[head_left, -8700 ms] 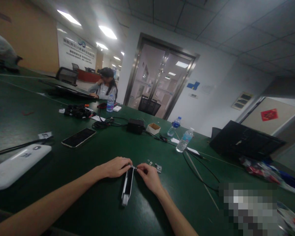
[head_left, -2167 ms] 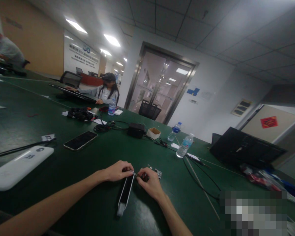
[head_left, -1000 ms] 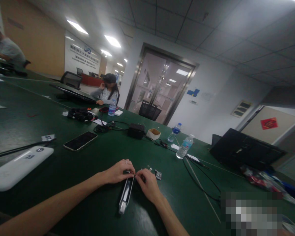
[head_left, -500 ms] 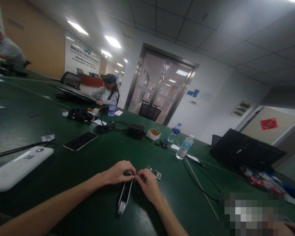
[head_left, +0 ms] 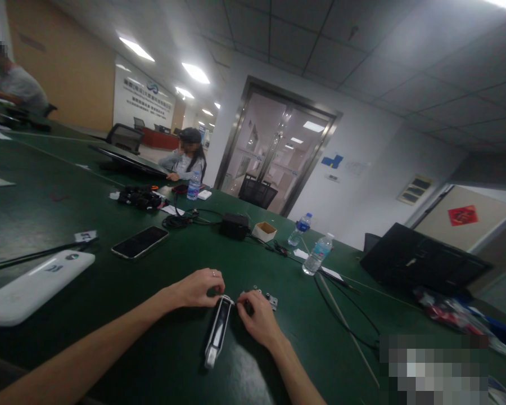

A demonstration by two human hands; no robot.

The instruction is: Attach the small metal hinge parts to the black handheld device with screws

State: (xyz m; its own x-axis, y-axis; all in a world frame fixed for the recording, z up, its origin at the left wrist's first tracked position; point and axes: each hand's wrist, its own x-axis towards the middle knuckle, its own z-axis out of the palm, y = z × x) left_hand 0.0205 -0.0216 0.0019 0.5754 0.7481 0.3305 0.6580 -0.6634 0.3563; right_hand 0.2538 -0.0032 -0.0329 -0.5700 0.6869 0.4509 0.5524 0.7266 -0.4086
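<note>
A long, narrow, silver-framed piece with a dark middle [head_left: 217, 332] lies on the green table, pointing away from me. My left hand [head_left: 200, 288] is at its far left end, fingers bent and thumb apart from the fingertips; the thumb is near or touching the frame. Just right of that end is my right hand [head_left: 257, 315], its fingers curled towards the thumb. Whatever is at those fingertips is too small to make out. Beyond the right hand are small metal parts [head_left: 272, 301], partly hidden by it.
A phone [head_left: 140, 243] and a white casing [head_left: 37, 288] lie to the left. Further back are a black box [head_left: 235, 225], a small open carton [head_left: 264, 231], cables and water bottles [head_left: 317, 254]. A black monitor [head_left: 424, 264] stands right. A person [head_left: 189, 160] sits across the table.
My hands have moved apart from their meeting point at the piece's far end, the left backing leftwards. That end now shows, and the piece's dark face has turned more into view.
</note>
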